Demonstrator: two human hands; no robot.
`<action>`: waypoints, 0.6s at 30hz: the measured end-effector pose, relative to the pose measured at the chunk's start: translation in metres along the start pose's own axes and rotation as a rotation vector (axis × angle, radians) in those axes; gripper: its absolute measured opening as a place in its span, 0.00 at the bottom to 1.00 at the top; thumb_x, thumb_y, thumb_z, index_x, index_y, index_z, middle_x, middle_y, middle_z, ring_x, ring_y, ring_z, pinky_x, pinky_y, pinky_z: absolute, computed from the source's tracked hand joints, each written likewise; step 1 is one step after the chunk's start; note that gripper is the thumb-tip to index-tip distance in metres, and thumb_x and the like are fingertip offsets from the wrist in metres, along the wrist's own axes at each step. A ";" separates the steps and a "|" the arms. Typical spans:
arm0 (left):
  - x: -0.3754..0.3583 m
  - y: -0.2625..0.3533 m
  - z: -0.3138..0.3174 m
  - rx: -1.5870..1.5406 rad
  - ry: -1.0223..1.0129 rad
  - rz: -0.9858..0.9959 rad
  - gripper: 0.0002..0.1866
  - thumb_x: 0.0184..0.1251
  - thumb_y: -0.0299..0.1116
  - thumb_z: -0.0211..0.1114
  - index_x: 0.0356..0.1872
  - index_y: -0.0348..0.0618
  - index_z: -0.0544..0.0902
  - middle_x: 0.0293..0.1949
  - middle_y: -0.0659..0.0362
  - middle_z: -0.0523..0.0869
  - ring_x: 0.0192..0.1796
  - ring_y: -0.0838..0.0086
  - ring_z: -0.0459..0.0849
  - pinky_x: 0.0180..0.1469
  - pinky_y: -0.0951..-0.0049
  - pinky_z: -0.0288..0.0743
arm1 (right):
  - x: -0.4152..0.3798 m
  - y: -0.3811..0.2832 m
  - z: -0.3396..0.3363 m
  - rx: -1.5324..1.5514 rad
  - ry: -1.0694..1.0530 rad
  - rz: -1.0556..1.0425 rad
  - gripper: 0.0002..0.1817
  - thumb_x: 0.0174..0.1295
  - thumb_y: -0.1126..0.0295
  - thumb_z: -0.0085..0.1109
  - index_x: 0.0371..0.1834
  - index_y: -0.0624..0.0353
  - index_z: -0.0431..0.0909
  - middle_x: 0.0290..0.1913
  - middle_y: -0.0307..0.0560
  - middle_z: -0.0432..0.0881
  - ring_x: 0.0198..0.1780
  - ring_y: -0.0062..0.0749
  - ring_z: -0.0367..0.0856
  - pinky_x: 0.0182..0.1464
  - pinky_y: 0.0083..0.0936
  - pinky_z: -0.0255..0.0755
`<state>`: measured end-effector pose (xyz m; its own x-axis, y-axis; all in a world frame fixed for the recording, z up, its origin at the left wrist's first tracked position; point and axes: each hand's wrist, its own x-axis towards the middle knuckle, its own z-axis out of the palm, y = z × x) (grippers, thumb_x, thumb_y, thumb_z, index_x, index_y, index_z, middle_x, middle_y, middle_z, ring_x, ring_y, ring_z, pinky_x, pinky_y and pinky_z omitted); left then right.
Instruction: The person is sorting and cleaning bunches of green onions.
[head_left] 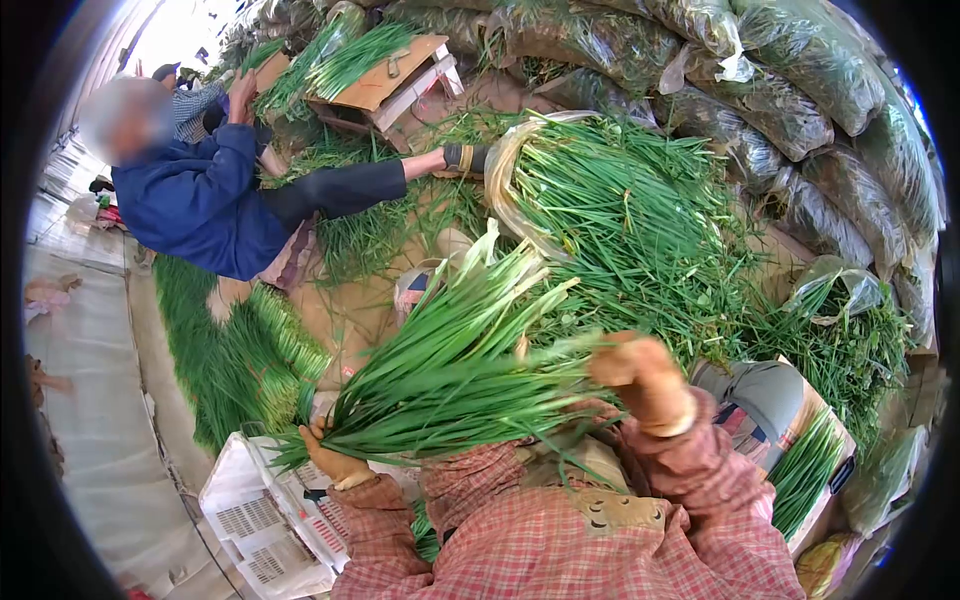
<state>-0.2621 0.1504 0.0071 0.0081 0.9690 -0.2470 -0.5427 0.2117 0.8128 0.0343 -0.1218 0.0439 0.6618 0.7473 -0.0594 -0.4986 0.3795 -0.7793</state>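
A large bunch of long green stalks (450,390) lies across my lap, its pale ends pointing up and to the right. My left hand (333,458) is wrapped round the leafy end at the bunch's lower left. At the bunch's right side is my right hand (642,372), raised and blurred by motion; its fingers are smeared, and whether it holds any stalks is unclear. Beyond the bunch, a big heap of green stalks (620,190) spills out of an open clear plastic bag (510,165).
A person in a blue jacket (200,195) sits at the upper left, one leg stretched toward the heap. Filled plastic bags (760,110) are stacked at the back right. A white crate (265,520) stands by my left arm. Laid-out bundles (250,360) cover the floor at left.
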 end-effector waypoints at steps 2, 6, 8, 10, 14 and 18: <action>0.003 -0.004 0.008 -0.015 0.090 0.005 0.20 0.67 0.46 0.51 0.18 0.52 0.59 0.22 0.65 0.68 0.27 0.76 0.67 0.35 0.72 0.68 | -0.010 -0.037 -0.038 0.219 -0.031 -0.046 0.15 0.62 0.65 0.47 0.19 0.57 0.71 0.20 0.40 0.69 0.23 0.28 0.65 0.28 0.24 0.60; 0.011 -0.007 0.015 -0.128 0.063 -0.087 0.21 0.67 0.46 0.51 0.17 0.53 0.57 0.20 0.66 0.61 0.24 0.77 0.62 0.31 0.75 0.62 | -0.027 -0.080 -0.150 -0.628 0.244 0.113 0.14 0.59 0.60 0.51 0.23 0.57 0.75 0.26 0.43 0.74 0.29 0.31 0.71 0.31 0.23 0.63; 0.022 -0.008 -0.005 -0.089 -0.127 -0.132 0.20 0.68 0.46 0.50 0.17 0.53 0.61 0.22 0.67 0.68 0.29 0.75 0.69 0.39 0.69 0.67 | -0.007 -0.075 -0.144 -1.234 0.238 -0.003 0.11 0.57 0.60 0.54 0.33 0.57 0.76 0.34 0.48 0.77 0.37 0.35 0.74 0.38 0.25 0.66; 0.032 -0.012 -0.010 -0.044 -0.212 -0.149 0.20 0.68 0.47 0.49 0.17 0.53 0.64 0.23 0.68 0.72 0.32 0.74 0.73 0.43 0.66 0.69 | 0.035 -0.068 -0.121 -1.839 0.204 -0.130 0.16 0.55 0.60 0.58 0.43 0.56 0.78 0.41 0.53 0.80 0.46 0.40 0.78 0.45 0.27 0.70; 0.033 -0.016 -0.006 -0.018 -0.186 -0.157 0.19 0.67 0.47 0.51 0.16 0.53 0.65 0.23 0.66 0.74 0.34 0.73 0.75 0.42 0.66 0.70 | 0.116 -0.016 -0.039 -0.906 -0.058 0.062 0.20 0.51 0.64 0.63 0.47 0.58 0.75 0.33 0.45 0.80 0.34 0.26 0.78 0.38 0.22 0.74; 0.025 -0.012 0.003 -0.017 0.009 -0.151 0.20 0.66 0.47 0.52 0.15 0.53 0.66 0.24 0.65 0.75 0.34 0.72 0.76 0.43 0.65 0.71 | 0.127 0.010 -0.009 -0.403 0.001 0.142 0.11 0.50 0.75 0.61 0.37 0.63 0.76 0.27 0.39 0.78 0.23 0.18 0.74 0.23 0.16 0.67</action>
<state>-0.2531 0.1724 -0.0076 0.0832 0.9251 -0.3705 -0.5499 0.3527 0.7571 0.1181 -0.0276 0.0230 0.6034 0.7759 -0.1840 -0.3258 0.0292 -0.9450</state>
